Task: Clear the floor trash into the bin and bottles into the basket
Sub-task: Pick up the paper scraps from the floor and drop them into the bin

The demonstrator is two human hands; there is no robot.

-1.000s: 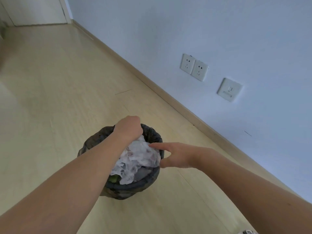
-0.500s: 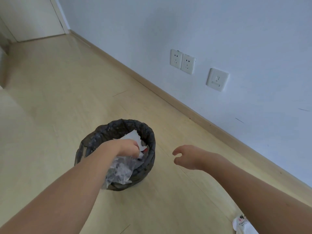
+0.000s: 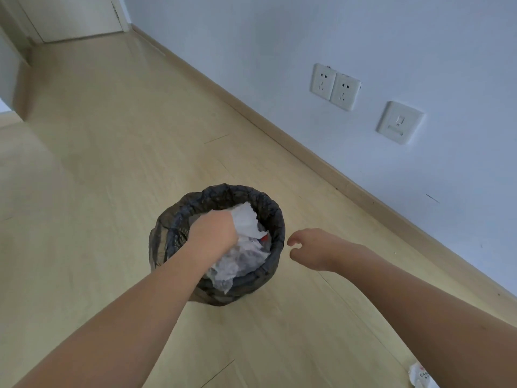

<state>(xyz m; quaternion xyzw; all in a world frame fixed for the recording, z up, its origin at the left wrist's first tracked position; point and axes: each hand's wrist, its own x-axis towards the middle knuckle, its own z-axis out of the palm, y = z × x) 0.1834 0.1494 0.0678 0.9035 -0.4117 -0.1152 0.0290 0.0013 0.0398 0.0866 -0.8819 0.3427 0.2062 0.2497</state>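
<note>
A white wrapper (image 3: 421, 377) is seen right of the bin (image 3: 268, 203). Crumpled plastic (image 3: 240, 261) is now fist-pressed deeper by the left hand (image 3: 214, 233); the right hand (image 3: 313, 250) is curled loosely, empty.

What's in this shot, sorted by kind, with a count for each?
Hands: 2, left hand pressing into the trash, right hand beside the bin
Bins: 1, black-lined bin
Wall plates: 3, two sockets and one switch plate
Wrappers on the floor: 1, white wrapper
Total: 7
</note>
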